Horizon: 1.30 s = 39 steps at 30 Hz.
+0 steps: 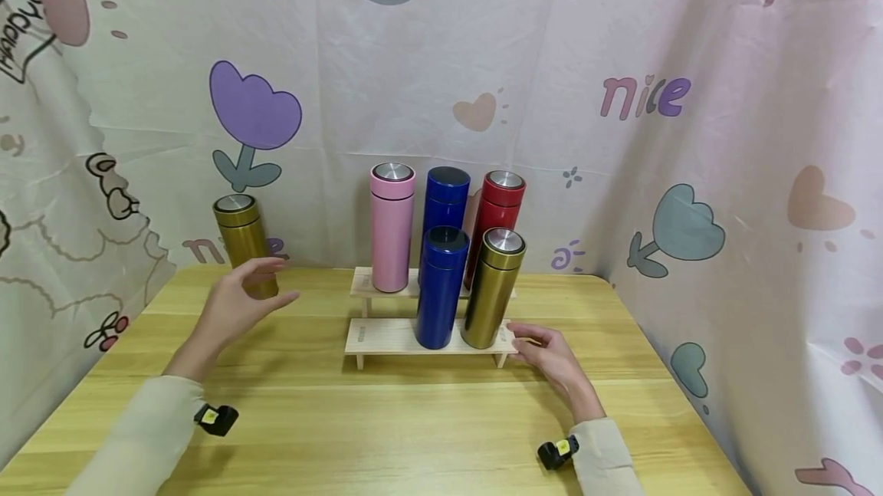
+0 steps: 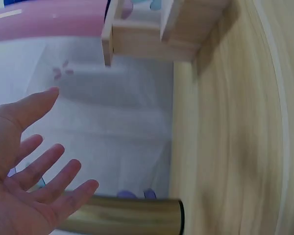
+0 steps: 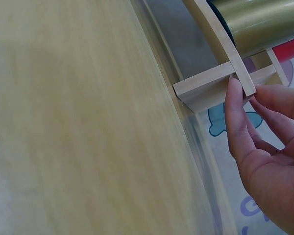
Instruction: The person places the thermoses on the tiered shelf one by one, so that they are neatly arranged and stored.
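My left hand (image 1: 237,304) is held with thumb and fingers spread, in front of a gold thermos bottle (image 1: 237,231) that stands upright at the table's left. Nothing is in its grasp; the left wrist view shows the palm and loose fingers (image 2: 63,188) near that bottle (image 2: 132,215). At the right end of a two-step wooden display rack (image 1: 386,336), my right hand (image 1: 552,358) pinches the lower board's edge between thumb and fingers, plainest at the board (image 3: 242,78) in the right wrist view. A blue thermos (image 1: 441,289) and another gold thermos (image 1: 493,289) stand on the lower step.
On the upper step stand a pink thermos (image 1: 392,228), another blue thermos (image 1: 447,197) and a red thermos (image 1: 500,201). The wooden table (image 1: 386,435) runs back to a printed cloth curtain (image 1: 428,59), which also hangs along both sides.
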Each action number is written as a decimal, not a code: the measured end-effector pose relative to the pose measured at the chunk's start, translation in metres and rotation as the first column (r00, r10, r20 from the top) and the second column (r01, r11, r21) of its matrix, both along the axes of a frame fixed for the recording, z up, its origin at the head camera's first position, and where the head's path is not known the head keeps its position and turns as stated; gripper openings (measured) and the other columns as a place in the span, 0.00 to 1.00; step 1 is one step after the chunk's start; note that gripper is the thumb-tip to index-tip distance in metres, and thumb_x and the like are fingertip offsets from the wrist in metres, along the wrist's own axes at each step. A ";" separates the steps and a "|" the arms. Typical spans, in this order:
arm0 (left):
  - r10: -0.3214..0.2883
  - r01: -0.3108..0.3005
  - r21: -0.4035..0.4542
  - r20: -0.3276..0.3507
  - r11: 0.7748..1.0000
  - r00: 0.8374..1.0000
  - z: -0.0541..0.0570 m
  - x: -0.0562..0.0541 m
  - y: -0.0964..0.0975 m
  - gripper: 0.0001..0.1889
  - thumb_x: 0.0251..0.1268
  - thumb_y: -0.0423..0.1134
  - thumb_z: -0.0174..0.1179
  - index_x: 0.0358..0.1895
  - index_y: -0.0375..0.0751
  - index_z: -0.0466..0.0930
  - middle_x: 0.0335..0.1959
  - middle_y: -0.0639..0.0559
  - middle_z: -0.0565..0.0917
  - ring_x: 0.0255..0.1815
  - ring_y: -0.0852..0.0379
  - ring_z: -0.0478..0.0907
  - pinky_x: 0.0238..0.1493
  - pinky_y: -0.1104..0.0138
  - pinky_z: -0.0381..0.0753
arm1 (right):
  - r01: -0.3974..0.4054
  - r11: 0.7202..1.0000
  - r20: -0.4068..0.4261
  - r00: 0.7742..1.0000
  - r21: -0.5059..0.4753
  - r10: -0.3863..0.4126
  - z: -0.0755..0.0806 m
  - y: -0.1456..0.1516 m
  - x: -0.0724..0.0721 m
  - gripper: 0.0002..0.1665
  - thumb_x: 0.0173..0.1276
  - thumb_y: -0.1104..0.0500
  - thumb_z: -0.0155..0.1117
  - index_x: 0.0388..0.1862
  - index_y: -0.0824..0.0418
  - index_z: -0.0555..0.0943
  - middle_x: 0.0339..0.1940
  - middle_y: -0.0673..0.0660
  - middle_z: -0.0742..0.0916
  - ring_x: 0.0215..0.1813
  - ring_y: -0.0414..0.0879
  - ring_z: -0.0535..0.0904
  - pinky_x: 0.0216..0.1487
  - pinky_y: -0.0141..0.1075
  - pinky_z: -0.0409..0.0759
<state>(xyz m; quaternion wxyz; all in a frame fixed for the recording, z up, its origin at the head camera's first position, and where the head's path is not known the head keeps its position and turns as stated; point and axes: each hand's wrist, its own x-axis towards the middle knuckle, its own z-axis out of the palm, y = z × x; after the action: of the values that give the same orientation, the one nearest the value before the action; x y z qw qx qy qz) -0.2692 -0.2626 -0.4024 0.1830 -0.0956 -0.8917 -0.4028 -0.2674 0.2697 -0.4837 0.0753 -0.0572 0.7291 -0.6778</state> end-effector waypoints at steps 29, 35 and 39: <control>0.228 -0.246 0.092 0.173 0.965 0.958 -0.019 -0.030 -0.072 0.50 0.66 0.57 0.69 0.81 0.37 0.53 0.73 0.31 0.66 0.71 0.28 0.68 0.42 0.79 0.74 | -0.019 1.000 -0.001 1.000 0.008 0.019 0.000 0.000 0.000 0.28 0.75 0.69 0.61 0.71 0.77 0.71 0.70 0.71 0.77 0.50 0.41 0.86 0.55 0.35 0.89; 0.201 -0.220 0.082 0.197 0.972 0.960 -0.020 -0.039 -0.075 0.52 0.68 0.57 0.67 0.82 0.36 0.47 0.76 0.27 0.63 0.72 0.25 0.67 0.60 0.41 0.80 | -0.028 1.000 -0.015 0.999 0.012 0.028 -0.001 0.001 -0.001 0.29 0.75 0.68 0.62 0.71 0.78 0.70 0.70 0.75 0.76 0.49 0.40 0.86 0.55 0.34 0.88; 0.167 -0.188 0.090 0.199 0.978 0.966 -0.021 -0.044 -0.077 0.52 0.70 0.55 0.66 0.83 0.35 0.44 0.78 0.24 0.60 0.72 0.21 0.65 0.64 0.31 0.73 | -0.008 1.000 -0.003 1.000 0.006 0.008 0.000 0.001 -0.001 0.29 0.74 0.68 0.63 0.70 0.78 0.71 0.69 0.72 0.77 0.49 0.40 0.86 0.54 0.33 0.88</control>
<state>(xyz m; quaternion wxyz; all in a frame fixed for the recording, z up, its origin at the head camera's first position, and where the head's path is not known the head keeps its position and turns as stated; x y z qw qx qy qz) -0.3133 -0.3394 -0.4233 0.1370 0.0340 -0.8870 -0.4396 -0.2686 0.2702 -0.4841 0.0771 -0.0609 0.7309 -0.6754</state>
